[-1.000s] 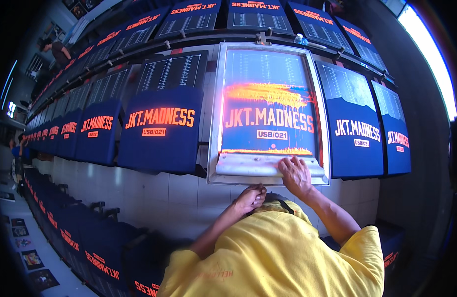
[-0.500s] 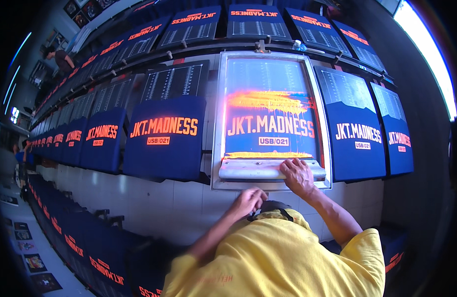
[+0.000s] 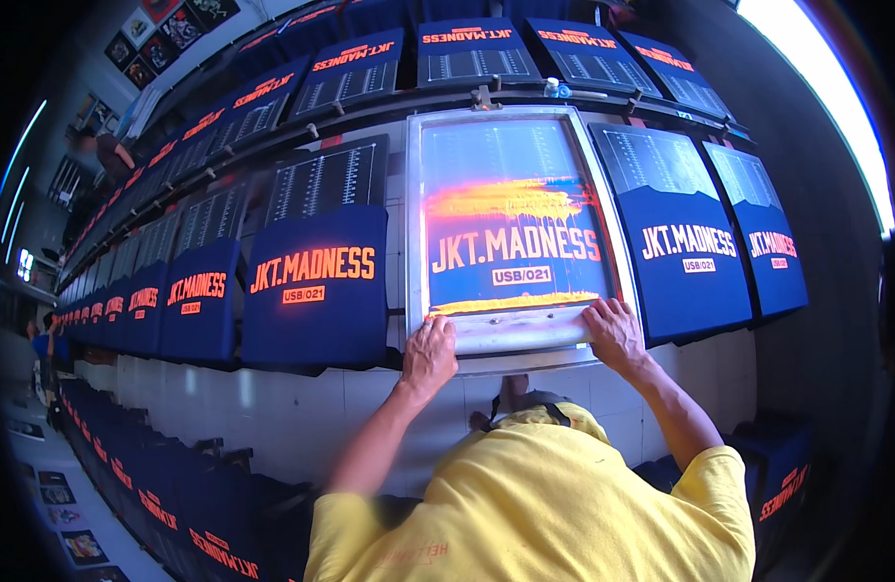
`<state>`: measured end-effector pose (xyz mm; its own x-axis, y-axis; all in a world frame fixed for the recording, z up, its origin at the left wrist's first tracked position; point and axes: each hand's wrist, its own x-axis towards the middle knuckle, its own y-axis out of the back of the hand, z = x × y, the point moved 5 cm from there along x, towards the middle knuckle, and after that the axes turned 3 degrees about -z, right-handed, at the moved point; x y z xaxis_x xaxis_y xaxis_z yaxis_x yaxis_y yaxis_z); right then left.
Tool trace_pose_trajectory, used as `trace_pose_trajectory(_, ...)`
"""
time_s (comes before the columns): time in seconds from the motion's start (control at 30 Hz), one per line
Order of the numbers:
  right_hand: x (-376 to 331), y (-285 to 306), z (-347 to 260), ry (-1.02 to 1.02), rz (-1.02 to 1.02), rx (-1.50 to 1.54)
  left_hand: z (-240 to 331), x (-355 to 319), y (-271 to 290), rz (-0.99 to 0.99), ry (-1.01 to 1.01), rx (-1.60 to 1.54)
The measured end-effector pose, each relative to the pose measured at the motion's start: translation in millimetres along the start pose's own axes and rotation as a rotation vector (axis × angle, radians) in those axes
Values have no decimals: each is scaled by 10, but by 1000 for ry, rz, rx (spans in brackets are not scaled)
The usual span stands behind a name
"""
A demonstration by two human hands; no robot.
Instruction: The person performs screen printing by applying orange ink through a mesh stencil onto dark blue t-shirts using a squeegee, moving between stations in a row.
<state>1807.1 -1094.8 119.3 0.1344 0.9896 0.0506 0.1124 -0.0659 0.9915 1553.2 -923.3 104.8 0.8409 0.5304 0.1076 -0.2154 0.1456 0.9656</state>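
Observation:
A metal-framed printing screen (image 3: pixel 415 223) lies over a dark blue garment on a board, whose light lettering shows through the mesh. Across the near end of the screen rests a silver squeegee (image 3: pixel 520 332). My left hand (image 3: pixel 429 354) is closed over its left end, and my right hand (image 3: pixel 614 337) grips the right end, fingers curled over the top. A thin line of yellow-orange ink (image 3: pixel 515 303) lies along the squeegee's far side. Farther up the mesh is a wide, streaky band of orange ink (image 3: pixel 506 200). The squeegee's blade is hidden.
Boards with printed navy garments stand left (image 3: pixel 312 320) and right (image 3: pixel 685 281) of the screen, with another row behind a dark rail (image 3: pixel 360 99). A small bottle (image 3: pixel 552 87) sits on that rail. More garments (image 3: pixel 166 466) line the lower left. Another person (image 3: pixel 113 155) stands far left.
My left hand has come up from beside the screen onto the squeegee's left end. My right hand has shifted to its right end. The whole view has moved slightly.

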Motion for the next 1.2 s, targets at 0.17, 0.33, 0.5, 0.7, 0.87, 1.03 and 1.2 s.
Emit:
trace_pose_trajectory(0.17,22,-1,68,-10,34,65,-51,27,25,17,57,-27)
trace_pose_trajectory(0.33,-74,50,-40,45,-35,57,-12,-169,15,83,17,6)
trace_pose_trajectory(0.5,-16,-66,-12,12,36,34,-64,-101,-96,138,-19,61)
trace_pose_trajectory(0.7,641,-125,329,-33,16,42,-498,632,-144,146,-61,51)
trace_pose_trajectory(0.87,1292,-161,665,-15,80,4,-840,1452,-90,150,-97,15)
trace_pose_trajectory(1.03,2031,-124,1037,-41,4,-5,-1190,2152,-76,8,-4,34)
trace_pose_trajectory(1.2,2295,-88,1246,32,22,-12,-1200,2450,75,-26,-33,23)
